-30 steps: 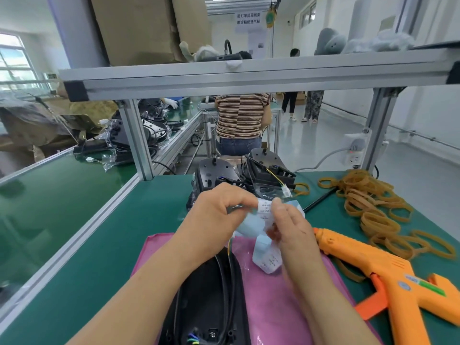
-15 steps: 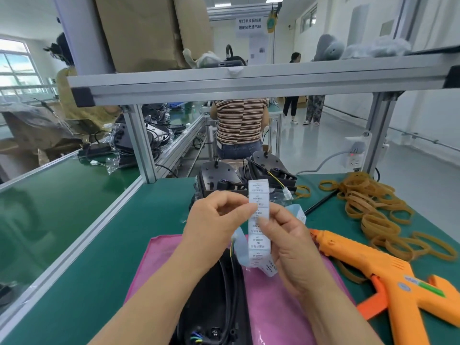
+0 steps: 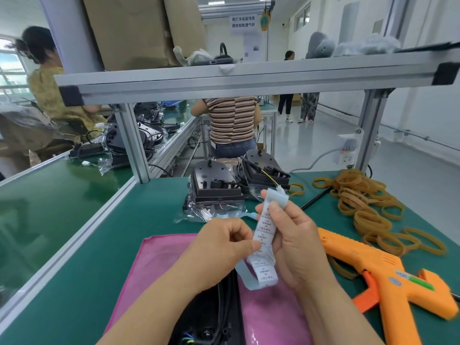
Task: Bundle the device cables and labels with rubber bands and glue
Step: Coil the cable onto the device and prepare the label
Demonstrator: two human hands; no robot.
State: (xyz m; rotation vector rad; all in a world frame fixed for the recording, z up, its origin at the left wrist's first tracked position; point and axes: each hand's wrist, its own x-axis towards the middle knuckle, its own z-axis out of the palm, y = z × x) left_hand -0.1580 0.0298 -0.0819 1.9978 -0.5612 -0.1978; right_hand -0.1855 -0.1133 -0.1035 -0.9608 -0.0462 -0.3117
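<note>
While raised over pink mat (image 3: pixel 154 265) | left hand (image 3: pixel 224 242) pinches label strip (image 3: pixel 265 235) | right hand (image 3: pixel 296 240) grips it upright

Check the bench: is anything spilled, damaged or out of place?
Nothing looks damaged or spilled. The tan rubber bands sprawl in a loose heap at right, at least one tucked under the orange plastic glue gun lying on its side. The left hand and right hand hold the white printed label strip.
</note>
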